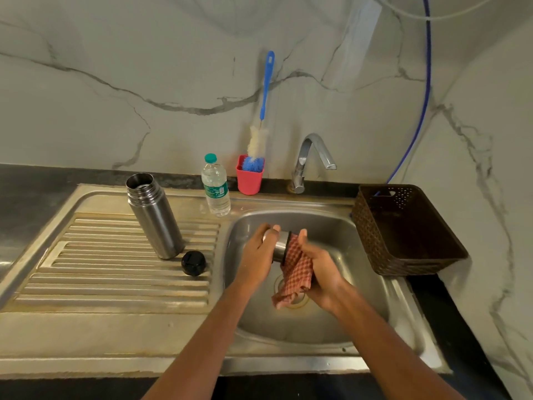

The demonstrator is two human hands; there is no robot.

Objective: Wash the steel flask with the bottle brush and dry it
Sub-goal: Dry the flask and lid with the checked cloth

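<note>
The steel flask (154,216) stands upright and uncapped on the ribbed drainboard (86,272). Its black stopper (193,263) lies beside its base. Over the sink basin (346,255) my left hand (259,255) grips the flask's steel cup lid (281,246). My right hand (320,272) holds a red checked cloth (297,269) pressed against the lid's open end. The blue-handled bottle brush (264,111) stands head down in a pink cup (249,180) against the wall.
A plastic water bottle (215,187) stands behind the basin, left of the pink cup. The tap (310,160) is off. A dark brown woven basket (403,229) sits at the sink's right edge. A blue hose (424,90) runs down the wall.
</note>
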